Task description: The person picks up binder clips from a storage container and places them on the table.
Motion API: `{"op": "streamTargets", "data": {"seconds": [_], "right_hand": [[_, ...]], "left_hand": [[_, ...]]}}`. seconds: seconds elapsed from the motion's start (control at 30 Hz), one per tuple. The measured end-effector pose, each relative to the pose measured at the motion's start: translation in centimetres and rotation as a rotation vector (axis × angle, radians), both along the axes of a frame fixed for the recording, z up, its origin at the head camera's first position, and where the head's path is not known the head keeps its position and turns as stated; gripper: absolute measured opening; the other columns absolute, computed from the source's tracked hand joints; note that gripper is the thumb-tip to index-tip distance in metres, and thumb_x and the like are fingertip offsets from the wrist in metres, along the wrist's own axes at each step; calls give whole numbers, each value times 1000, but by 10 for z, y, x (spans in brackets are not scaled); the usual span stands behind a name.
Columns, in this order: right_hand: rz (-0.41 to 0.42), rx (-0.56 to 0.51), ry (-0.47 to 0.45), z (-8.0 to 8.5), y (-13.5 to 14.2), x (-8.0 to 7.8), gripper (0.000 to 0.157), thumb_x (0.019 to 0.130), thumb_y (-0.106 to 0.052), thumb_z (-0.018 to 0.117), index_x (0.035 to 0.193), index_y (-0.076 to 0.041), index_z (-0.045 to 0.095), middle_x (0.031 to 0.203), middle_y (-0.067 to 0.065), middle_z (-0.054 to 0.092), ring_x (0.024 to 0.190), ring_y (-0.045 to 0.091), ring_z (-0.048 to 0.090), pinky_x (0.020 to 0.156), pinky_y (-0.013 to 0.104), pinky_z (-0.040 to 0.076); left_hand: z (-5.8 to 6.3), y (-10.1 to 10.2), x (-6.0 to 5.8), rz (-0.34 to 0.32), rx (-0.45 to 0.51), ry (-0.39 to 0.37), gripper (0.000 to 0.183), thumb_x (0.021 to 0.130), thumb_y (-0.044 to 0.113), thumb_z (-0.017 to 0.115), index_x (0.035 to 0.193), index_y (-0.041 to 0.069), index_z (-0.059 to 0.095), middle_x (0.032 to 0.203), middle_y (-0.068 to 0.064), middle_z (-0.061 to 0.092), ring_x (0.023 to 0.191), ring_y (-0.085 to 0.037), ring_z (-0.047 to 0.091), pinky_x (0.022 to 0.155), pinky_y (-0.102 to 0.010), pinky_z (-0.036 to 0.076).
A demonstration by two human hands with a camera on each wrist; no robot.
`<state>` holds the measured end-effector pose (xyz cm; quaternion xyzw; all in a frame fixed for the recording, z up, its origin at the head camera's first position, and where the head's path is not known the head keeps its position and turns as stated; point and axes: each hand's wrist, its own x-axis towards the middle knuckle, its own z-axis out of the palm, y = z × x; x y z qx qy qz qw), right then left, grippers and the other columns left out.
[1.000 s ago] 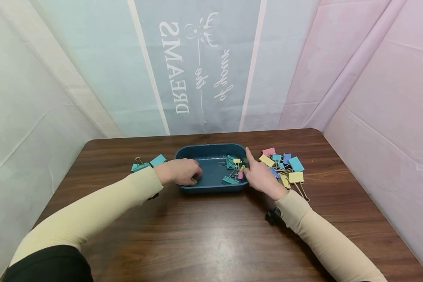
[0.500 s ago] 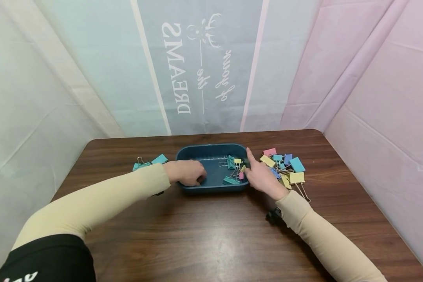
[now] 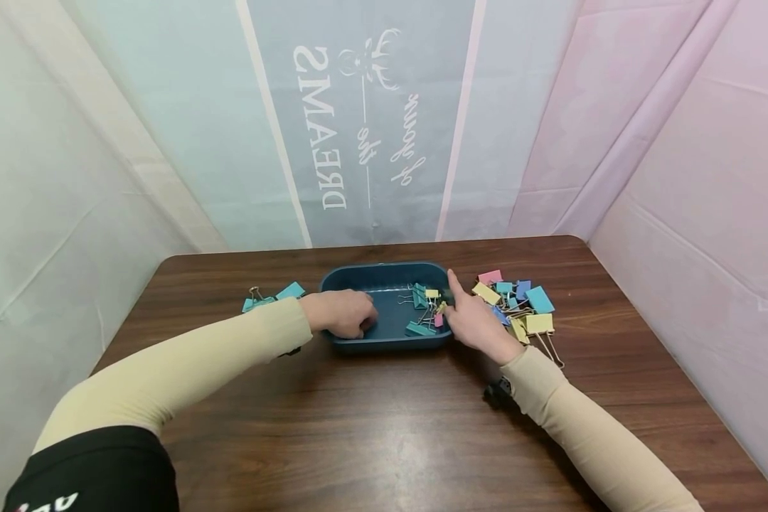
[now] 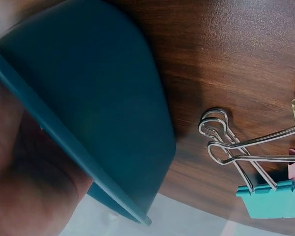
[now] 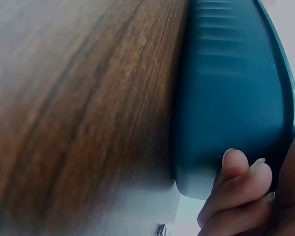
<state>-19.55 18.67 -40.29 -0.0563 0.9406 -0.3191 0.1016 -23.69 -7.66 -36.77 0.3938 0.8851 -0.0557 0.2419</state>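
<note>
A dark blue plastic tray (image 3: 384, 343) stands on the table, with several small binder clips (image 3: 419, 328) in teal, yellow and pink at its right end. Over the tray's left rim reaches my left hand (image 3: 342, 313), fingers bent down inside; the fingertips, and anything between them, are hidden. My right hand (image 3: 476, 323) grips the right end of the tray. Its index finger points along the rim, its thumb is on the inner side, and other fingers (image 5: 236, 191) curl against the outer wall in the right wrist view.
Right of the tray lies a pile of mixed binder clips (image 3: 539, 323). More clips, teal ones (image 3: 289, 290) among them, lie left of the tray, partly behind my left arm. The brown wooden table (image 3: 384, 427) ends at fabric curtains (image 3: 371, 142) behind.
My left hand has shifted slightly right, further into the tray. A small yellowish thing seen at its fingers a second ago is now out of sight. The right hand keeps its place.
</note>
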Motion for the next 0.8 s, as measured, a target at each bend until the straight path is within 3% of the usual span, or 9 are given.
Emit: {"op": "streamTargets", "data": {"seconds": [0.23,0.5,0.8], "right_hand": [[3,-8,-4,0,1,0,75,104,-23,45,160,-22,-5,59,8,57,46,23,55,46,36,43],[-4,-8,-9,1,0,0,76,104,-23,45,160,-22,-5,59,8,58,47,24,56,46,36,44],[-5,-15,-19,0,-1,-1,76,104,-23,46,160,-22,-5,61,8,58,49,24,57,47,36,44]], "left_hand": [[-1,-2,-7,-12,38,28,14,95,17,64,82,20,62,86,1,55,76,-14,53,68,-26,44],[7,-3,-10,8,66,22,15,94,18,65,80,19,62,88,0,54,76,-14,54,67,-27,45],[21,-4,-9,38,95,-46,11,95,22,63,85,17,63,79,1,57,70,-14,53,64,-29,43]]}}
